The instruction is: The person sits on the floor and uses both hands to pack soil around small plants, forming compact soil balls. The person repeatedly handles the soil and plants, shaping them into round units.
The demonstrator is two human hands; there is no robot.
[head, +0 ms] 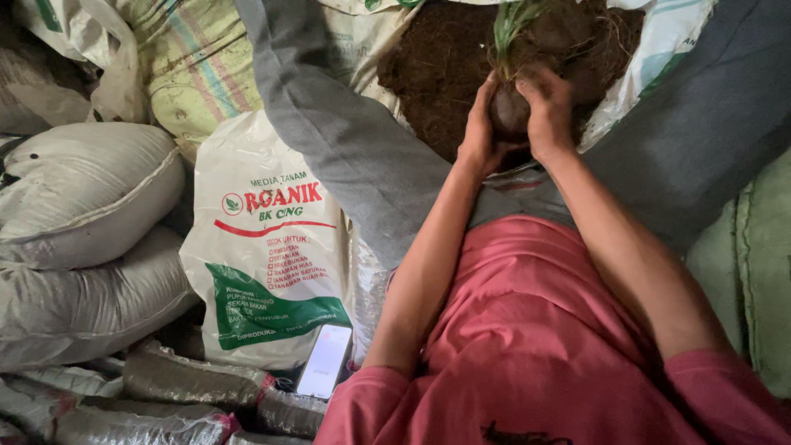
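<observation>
A small plant with green blades [512, 18] has its roots packed in a dark ball of soil [509, 111]. My left hand [478, 124] presses the ball from the left and my right hand [548, 111] cups it from the right, so both hands hold it together. The ball hangs over a heap of dark brown soil [437, 66] lying in an open white sack [659, 58]. My grey trouser legs [346, 140] frame the sack, and my red shirt [527, 346] fills the lower middle.
A white printed soil bag with a green patch [264, 247] lies at my left. A phone [325, 360] rests below it. Grey filled sacks [82, 189] pile up at far left, clear soil-filled bags [181, 379] at bottom left, and green fabric [758, 264] at right.
</observation>
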